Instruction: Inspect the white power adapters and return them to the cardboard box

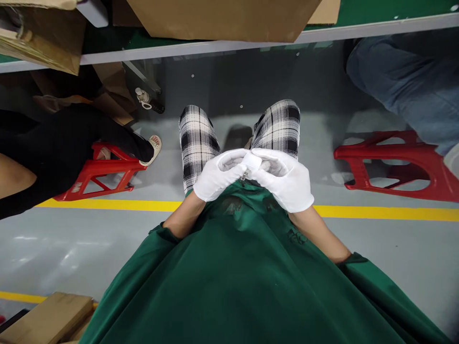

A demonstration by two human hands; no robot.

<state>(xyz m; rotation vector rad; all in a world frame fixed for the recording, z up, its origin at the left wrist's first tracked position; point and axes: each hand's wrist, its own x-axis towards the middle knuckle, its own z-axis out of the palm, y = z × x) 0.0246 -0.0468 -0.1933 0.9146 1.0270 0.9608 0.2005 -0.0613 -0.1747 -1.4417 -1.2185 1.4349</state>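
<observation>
My left hand (223, 174), in a white glove, is closed with thumb and fingertips on a small white block (253, 161). From the other side my right hand (285, 177), gloved in white too, pinches the same piece. Small metal-looking parts (245, 175) show at its lower left end; its exact kind is not clear. Both hands meet above my lap, between the knees of my checked trousers (196, 136) and the green garment (247, 267) I wear. The fingers cover part of the block.
A green-topped bench (394, 12) with a cardboard box (225, 19) runs across the front. Seated people flank me on red stools (107, 165), the right one on a red stool (390, 165). A cardboard carton (50, 317) lies behind at lower left. Yellow line (143, 205) crosses the floor.
</observation>
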